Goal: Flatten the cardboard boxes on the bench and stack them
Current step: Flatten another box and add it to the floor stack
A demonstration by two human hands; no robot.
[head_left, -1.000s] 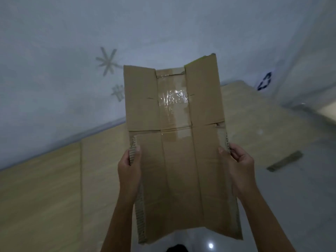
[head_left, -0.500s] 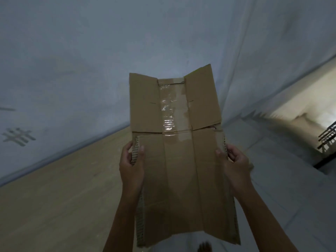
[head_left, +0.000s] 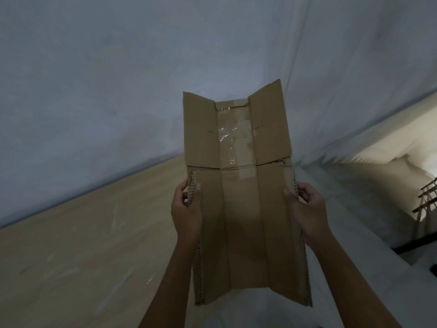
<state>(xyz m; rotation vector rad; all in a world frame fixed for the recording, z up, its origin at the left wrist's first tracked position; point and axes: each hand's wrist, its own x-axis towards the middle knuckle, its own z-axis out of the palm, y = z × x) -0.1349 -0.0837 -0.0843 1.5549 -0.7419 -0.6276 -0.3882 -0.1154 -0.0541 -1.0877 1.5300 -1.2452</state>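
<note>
Here, a flattened cardboard box [head_left: 238, 209] is held upright in mid-air above the wooden counter [head_left: 82, 245], left hand [head_left: 186, 209] and right hand [head_left: 307, 209] each gripping a side edge; laying it down to stack likely comes next

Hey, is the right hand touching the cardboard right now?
Touching. The head view shows the right hand gripping the cardboard at its right edge, thumb on the front face and fingers curled behind.

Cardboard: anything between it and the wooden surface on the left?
Nothing visible. Both hands, left and right, grip the flattened cardboard by its side edges, held in the air. The wooden surface beside it shows only pale scuffs; no stack in view.
</note>
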